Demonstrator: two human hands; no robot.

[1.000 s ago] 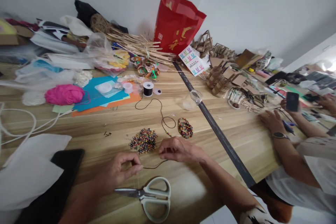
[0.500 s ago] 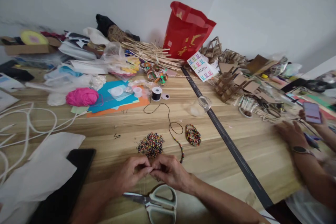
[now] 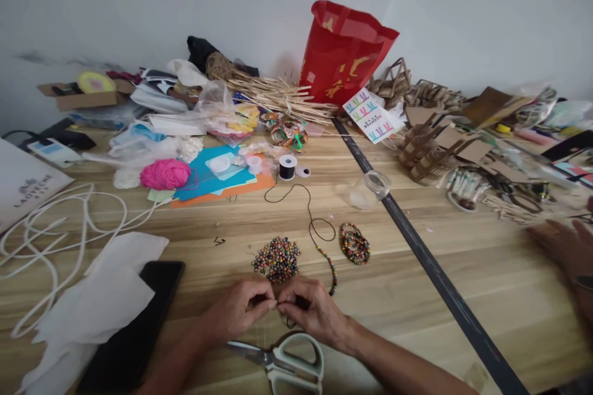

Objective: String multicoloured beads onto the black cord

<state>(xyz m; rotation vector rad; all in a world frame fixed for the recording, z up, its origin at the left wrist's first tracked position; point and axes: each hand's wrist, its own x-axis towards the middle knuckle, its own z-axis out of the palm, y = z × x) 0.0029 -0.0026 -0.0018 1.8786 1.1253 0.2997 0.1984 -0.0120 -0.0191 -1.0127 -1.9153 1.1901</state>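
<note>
In the head view, both hands work above the bench (image 3: 407,321), toward its near edge. The left hand (image 3: 241,308) and the right hand (image 3: 315,311) meet tip to tip, the fingers of each pinched narrow on the black cord (image 3: 309,200); whether a bead sits between them is too small to tell. A short loop of the cord shows beneath the right hand.

From the spool (image 3: 288,168), upright nearer the bench's far edge, the cord runs toward the near edge, makes a loop and carries a row of strung beads (image 3: 332,268) that ends beside the right hand. A pile of loose beads (image 3: 277,258) lies just beyond the fingertips, and a coiled beaded strand (image 3: 354,244) lies to the right of the strung row.

Scissors (image 3: 273,359) with pale handles lie on the near-edge side of the hands, blades toward the left edge. Farther that way, white paper (image 3: 106,296) partly covers a flat black object (image 3: 160,296).

Pink yarn (image 3: 165,174) rests beside blue paper (image 3: 201,179) on the far-left part. A red bag (image 3: 347,55) stands at the far edge. Toward the right edge, a co-worker's hand (image 3: 563,247) rests on the bench.
</note>
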